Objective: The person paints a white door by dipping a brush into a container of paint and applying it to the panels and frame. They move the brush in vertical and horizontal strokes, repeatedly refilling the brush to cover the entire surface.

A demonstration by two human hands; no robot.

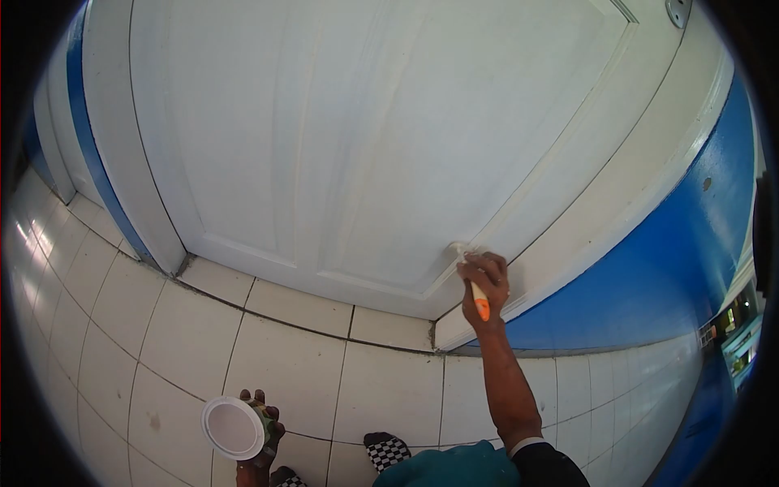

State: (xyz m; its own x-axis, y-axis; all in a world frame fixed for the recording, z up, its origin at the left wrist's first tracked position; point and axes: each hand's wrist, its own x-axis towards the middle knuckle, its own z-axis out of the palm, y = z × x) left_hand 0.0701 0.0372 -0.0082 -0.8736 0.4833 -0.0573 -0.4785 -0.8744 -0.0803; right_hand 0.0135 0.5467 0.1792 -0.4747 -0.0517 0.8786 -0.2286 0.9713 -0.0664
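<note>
Right hand (492, 272), fingers closed: we're gripping the brush (482, 305) at the door's (219, 162) near right corner; light, even strokes are likely suiting the trim. Left hand (273, 424), fingers half curled: we're holding the tub (234, 428), near left, best level.

The right hand (486, 280) holds a paintbrush (480, 302) against the white door (341, 146).

Glossy blue wall (617, 268) above pale floor tiles (284, 357).
</note>
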